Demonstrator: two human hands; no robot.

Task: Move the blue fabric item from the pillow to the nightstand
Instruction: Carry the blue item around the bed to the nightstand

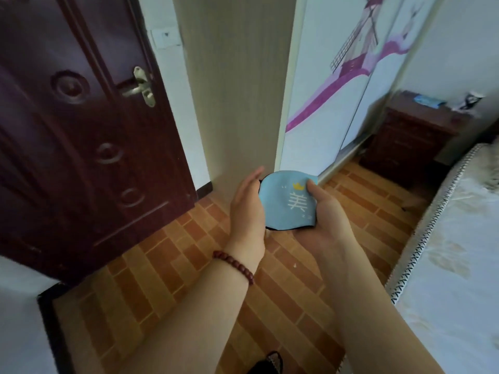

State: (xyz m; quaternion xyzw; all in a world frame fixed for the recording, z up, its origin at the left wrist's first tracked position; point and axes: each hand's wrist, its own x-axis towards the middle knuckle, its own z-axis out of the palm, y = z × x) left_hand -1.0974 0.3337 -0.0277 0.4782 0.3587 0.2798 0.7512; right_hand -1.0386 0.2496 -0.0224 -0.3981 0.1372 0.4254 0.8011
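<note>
Both forearms reach out over the brick-patterned floor (pixel 162 265), a beaded bracelet (pixel 235 265) on the left wrist. The right hand (pixel 321 220) cradles the blue fabric item (pixel 283 203) from below, thumb pinching its top. The left hand (pixel 247 209) lies straight-fingered against its left edge. The item is in mid-air, left of the bed (pixel 445 265). Well beyond stands the dark nightstand (pixel 410 136), beside a painted wardrobe (pixel 337 90).
</note>
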